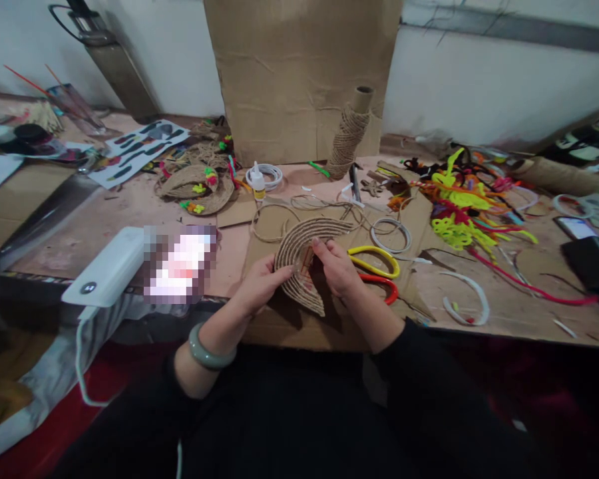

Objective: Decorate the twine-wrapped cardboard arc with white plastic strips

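Between my hands is a crescent of twine point(285, 255), made of several curved rows of brown cord with a flat inner area. My left hand point(263, 283) grips its left outer edge, thumb on top. On the inner side, my right hand point(335, 266) is closed with thumb against fingers near the rows; what is pinched there I cannot make out. Scissors with yellow and red handles point(383, 261) lie just right of my right hand, their blades hidden. Loose twine point(324, 203) curls behind the crescent, and a small white glue bottle point(258, 183) stands beyond it.
A spool of twine point(348, 143) stands before a cardboard sheet point(299, 73). Bright pipe cleaners point(459, 213) heap at right. Woven twine pieces point(199, 179) lie back left. A white power bank point(107, 263) and a lit phone point(182, 264) sit left. White rings point(390, 235) lie about.
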Demonstrator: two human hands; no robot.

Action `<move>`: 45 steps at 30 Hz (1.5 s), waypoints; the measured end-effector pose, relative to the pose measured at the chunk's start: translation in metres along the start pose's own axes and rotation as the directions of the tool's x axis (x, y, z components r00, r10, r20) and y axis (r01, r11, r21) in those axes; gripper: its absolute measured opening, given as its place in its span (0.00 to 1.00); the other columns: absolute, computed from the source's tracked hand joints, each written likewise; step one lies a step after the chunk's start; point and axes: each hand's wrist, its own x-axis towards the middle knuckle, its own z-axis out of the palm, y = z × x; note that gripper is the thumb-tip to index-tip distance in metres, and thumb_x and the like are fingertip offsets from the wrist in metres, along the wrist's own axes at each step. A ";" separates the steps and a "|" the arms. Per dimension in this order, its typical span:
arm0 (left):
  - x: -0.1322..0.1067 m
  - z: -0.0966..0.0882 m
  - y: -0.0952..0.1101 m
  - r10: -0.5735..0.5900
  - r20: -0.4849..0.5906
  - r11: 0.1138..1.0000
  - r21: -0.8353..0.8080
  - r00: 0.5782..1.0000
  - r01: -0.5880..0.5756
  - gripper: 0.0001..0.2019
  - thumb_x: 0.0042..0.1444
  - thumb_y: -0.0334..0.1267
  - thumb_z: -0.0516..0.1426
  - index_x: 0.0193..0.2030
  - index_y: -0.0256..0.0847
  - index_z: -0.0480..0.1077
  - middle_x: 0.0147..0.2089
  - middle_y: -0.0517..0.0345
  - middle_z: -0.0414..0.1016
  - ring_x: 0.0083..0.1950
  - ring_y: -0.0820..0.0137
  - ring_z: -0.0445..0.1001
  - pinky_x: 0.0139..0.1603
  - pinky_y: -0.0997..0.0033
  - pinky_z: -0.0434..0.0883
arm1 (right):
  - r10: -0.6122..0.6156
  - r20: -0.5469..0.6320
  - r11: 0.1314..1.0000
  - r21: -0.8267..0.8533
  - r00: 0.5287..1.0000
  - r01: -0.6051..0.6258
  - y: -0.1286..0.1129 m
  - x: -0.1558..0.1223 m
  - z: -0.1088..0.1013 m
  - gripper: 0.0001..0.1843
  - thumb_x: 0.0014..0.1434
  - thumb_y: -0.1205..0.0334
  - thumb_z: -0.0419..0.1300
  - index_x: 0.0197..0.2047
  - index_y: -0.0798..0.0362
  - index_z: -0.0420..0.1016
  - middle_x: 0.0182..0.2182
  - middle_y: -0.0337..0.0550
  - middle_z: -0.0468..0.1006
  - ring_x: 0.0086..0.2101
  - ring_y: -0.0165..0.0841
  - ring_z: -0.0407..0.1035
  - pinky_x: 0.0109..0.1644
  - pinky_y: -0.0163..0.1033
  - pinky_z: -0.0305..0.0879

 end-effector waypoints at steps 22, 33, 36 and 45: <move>-0.002 0.003 0.004 0.001 -0.139 0.996 -0.088 0.990 -0.014 0.12 0.40 0.39 0.65 0.31 0.37 0.69 0.25 0.59 0.74 0.25 0.72 0.72 0.27 0.73 0.70 | -0.077 -0.242 0.987 0.121 0.967 0.109 -0.023 0.004 -0.017 0.17 0.40 0.49 0.64 0.26 0.51 0.66 0.17 0.34 0.70 0.17 0.26 0.62 0.20 0.32 0.55; -0.004 -0.017 0.019 0.081 -0.218 0.996 -0.010 0.973 -0.085 0.15 0.42 0.43 0.65 0.32 0.37 0.68 0.25 0.63 0.71 0.23 0.76 0.69 0.26 0.75 0.65 | 0.053 0.143 0.966 -0.259 0.988 -0.014 -0.042 -0.008 -0.035 0.15 0.46 0.50 0.65 0.31 0.52 0.72 0.22 0.36 0.71 0.22 0.27 0.64 0.23 0.32 0.63; -0.004 -0.023 0.019 0.013 -0.214 1.000 0.010 0.977 -0.012 0.16 0.44 0.45 0.64 0.35 0.37 0.69 0.27 0.60 0.74 0.23 0.76 0.71 0.20 0.79 0.56 | 0.012 0.059 0.962 -0.274 0.998 0.005 -0.037 -0.005 -0.034 0.16 0.47 0.48 0.64 0.31 0.51 0.69 0.21 0.35 0.71 0.20 0.26 0.63 0.22 0.32 0.63; 0.000 -0.026 0.016 0.034 -0.158 0.999 -0.005 0.987 -0.035 0.13 0.43 0.42 0.63 0.34 0.37 0.70 0.25 0.62 0.74 0.22 0.78 0.71 0.25 0.78 0.65 | -0.007 -0.080 0.976 -0.219 0.997 -0.011 -0.032 0.000 -0.033 0.20 0.42 0.46 0.66 0.31 0.52 0.68 0.19 0.34 0.71 0.18 0.25 0.63 0.22 0.31 0.63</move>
